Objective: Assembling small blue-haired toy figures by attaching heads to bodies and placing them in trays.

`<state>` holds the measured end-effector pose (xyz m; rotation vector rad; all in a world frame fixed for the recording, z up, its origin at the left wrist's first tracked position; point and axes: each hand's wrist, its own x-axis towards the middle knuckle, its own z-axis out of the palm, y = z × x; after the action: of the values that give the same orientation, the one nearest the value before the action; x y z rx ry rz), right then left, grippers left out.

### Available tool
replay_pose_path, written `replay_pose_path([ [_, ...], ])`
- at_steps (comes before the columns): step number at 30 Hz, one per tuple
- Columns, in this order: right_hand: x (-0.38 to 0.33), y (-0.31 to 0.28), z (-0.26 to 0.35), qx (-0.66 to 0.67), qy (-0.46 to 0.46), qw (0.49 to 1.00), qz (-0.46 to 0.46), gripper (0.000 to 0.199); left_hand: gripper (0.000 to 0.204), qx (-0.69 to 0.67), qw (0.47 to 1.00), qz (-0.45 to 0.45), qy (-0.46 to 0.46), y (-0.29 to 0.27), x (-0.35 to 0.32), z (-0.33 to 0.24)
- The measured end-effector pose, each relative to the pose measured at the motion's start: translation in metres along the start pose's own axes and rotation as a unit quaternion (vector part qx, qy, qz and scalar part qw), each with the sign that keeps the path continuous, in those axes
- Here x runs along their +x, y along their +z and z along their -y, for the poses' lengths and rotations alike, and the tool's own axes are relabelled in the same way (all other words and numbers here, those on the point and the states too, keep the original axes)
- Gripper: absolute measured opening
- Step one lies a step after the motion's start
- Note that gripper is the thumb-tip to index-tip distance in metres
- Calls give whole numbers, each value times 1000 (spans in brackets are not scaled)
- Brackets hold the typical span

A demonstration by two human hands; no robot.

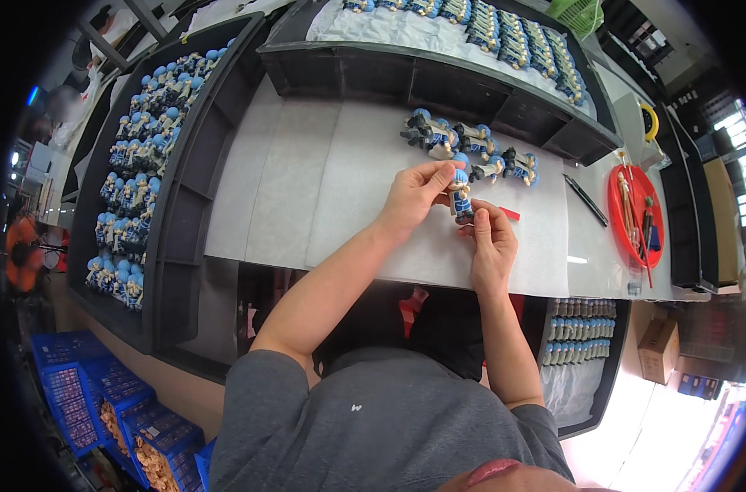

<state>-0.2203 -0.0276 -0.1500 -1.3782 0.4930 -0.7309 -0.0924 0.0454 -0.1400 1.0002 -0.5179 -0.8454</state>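
View: head, looking down on both hands over the pale work sheet (356, 221).
Blue-haired figurine (460, 195): up off the sheet, between the hands, front toward the camera.
Long axis: head end away from the body, dark boots toward it and leaning slightly to the right.
Left hand (418, 193): clamped on the figurine, thumb and fingertips pinched at the head end; nearer to the blue hair.
Right hand (493, 238): clamped on the boots, thumb on the right side, fingers curled underneath; nearer to the feet.
Figurine from left grip: just right of the fingertips, body running down toward the person.
Figurine from right grip: up and left of the fingertips, torso bare of fingers between both grips.
Loose figurines (478, 141): lying in a cluster just beyond the left fingertips, axes pointing various ways.
Red strip (510, 214): just beside the right hand, on its right.
Black pen (586, 199): farther right, well apart from both hands.
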Motion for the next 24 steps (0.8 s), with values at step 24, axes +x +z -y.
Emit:
replay_pose_path([
  [24,-2,2,3,27,25,999,6,25,30,-23,999,-4,-33,-4,1,2],
])
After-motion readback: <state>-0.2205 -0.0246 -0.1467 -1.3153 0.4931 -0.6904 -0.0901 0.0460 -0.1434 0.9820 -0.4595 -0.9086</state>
